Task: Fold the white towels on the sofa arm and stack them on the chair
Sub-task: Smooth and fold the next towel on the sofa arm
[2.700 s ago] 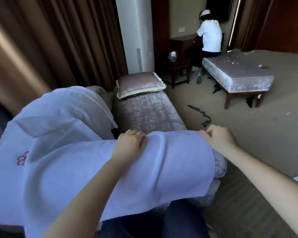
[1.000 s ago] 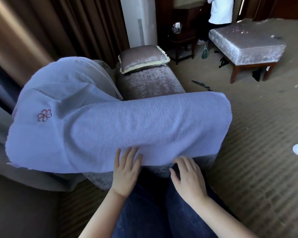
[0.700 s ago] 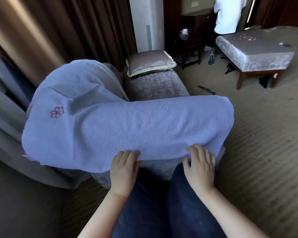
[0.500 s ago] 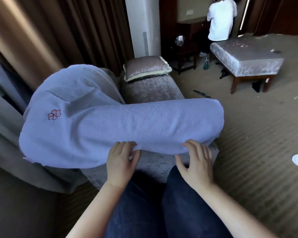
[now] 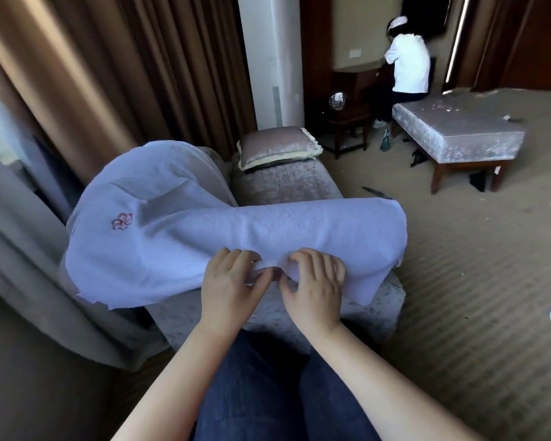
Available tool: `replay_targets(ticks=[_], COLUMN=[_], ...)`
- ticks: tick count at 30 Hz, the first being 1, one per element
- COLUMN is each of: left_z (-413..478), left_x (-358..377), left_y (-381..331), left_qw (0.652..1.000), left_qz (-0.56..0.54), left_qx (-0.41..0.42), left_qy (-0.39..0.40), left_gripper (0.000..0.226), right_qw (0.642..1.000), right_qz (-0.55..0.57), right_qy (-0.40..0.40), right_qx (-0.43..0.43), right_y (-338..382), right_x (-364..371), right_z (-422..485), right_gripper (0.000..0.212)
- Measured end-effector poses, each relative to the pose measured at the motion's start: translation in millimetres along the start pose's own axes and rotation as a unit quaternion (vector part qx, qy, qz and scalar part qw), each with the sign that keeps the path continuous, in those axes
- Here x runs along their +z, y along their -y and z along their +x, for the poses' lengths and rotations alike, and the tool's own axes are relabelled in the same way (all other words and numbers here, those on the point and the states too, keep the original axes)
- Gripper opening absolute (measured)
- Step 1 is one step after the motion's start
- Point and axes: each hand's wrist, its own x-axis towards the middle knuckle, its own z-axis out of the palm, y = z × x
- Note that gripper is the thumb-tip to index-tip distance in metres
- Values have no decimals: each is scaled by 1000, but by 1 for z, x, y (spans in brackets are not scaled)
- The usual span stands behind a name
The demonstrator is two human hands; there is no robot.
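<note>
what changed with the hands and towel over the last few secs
The left hand and right hand left the far edge of the towel, came to its near edge and slid together; both now pinch it mid-edge. The towel stays draped across the sofa arm.

One wide-angle camera sits on the person's head, facing forward and tilted steeply down. It is nearest to the wearer's own body: the legs (image 5: 268,393) fill the bottom centre and both forearms rise from the lower edge. The left hand (image 5: 229,288) and right hand (image 5: 312,291) fall just below mid-frame, close to the lens, gripping the near edge of the towel (image 5: 268,230) over the sofa arm (image 5: 385,303). Higher up, farther away, come the curtains (image 5: 109,74) at left, the carpet (image 5: 474,281) at right and a bench (image 5: 458,135) near the top right.
</note>
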Motion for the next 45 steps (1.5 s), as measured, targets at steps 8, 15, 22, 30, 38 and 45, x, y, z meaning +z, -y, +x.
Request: replay_targets(ticks=[8, 15, 22, 30, 38, 45], left_z=[-2, -26, 42, 146, 147, 139], left_x=[-12, -10, 0, 31, 87, 101], left_y=[22, 73, 75, 116, 159, 168], left_qw=[1000, 992, 962, 985, 945, 943], left_qz=[14, 93, 27, 103, 161, 184], left_qx=[14, -42, -269, -96, -101, -19], left_qy=[17, 77, 23, 97, 267, 275], left_gripper=[15, 25, 14, 17, 19, 13], right_qw=[993, 971, 937, 951, 908, 896], right_qz=[-67, -19, 194, -15, -111, -123], right_qy=[-14, 14, 46, 145, 262, 271], right_qx=[96, 239, 287, 272, 307, 330], right_y=[-92, -164, -186, -228, -241, -245], right_x=[-37, -93, -88, -40, -2, 6], right_z=[-3, 18, 77, 147, 161, 152], right_gripper=[50, 36, 29, 47, 45, 38])
